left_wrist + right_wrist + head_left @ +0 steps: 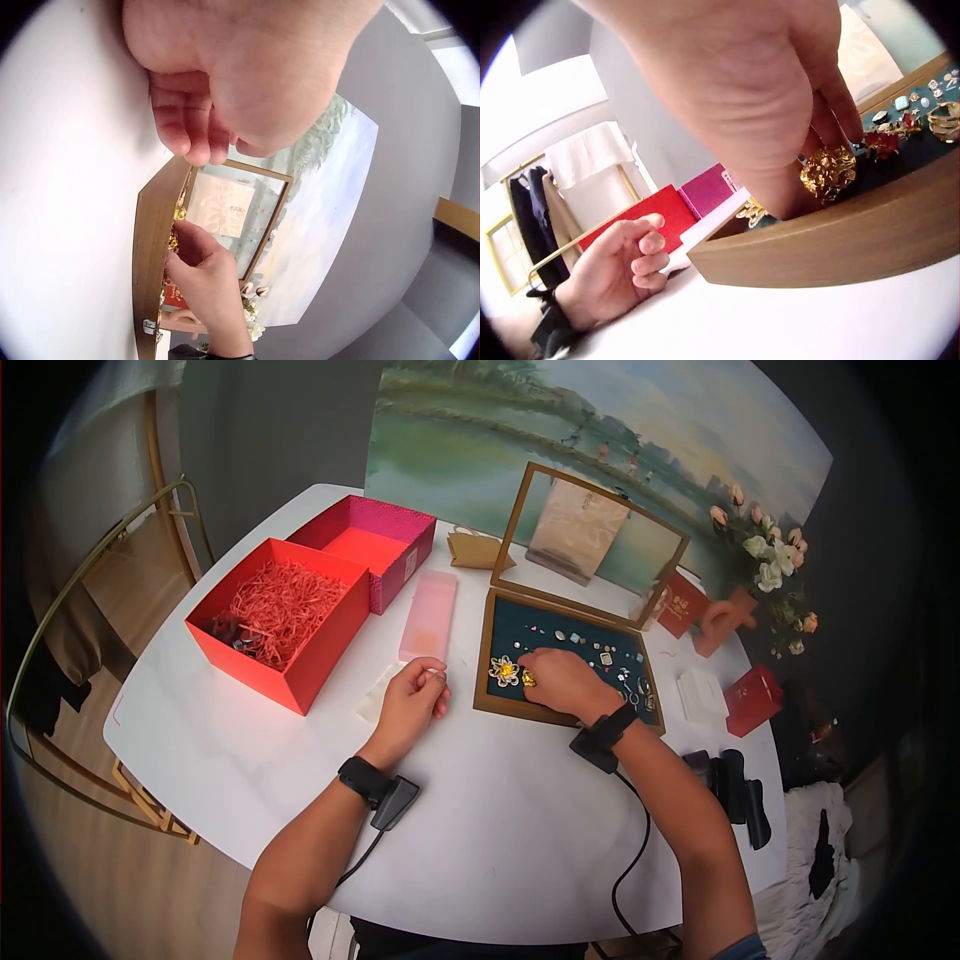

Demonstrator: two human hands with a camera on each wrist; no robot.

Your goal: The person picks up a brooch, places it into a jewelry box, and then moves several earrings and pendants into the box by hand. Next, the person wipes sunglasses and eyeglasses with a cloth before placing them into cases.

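My right hand (568,682) reaches into a wooden jewelry box (572,715) lined in dark green. Its thumb and fingers pinch a crumpled-looking gold ornament (829,174) low over the lining. Just left of it lies a flower-shaped brooch (504,671) with a yellow centre. A red-stoned piece (882,144) and a gold ring (945,122) sit farther right in the box. The glass lid (655,545) stands raised at the back. To the left of the box, my left hand (408,705) rests at the table, its fingers loosely curled and holding nothing visible.
At the left stands a red box (285,678) filled with shredded red paper, beside a magenta box (402,575). A pink strip-shaped packet (430,615) lies between the boxes and the jewelry case. Black cases (735,785), a red box (752,700) and flowers (768,550) are at the right.
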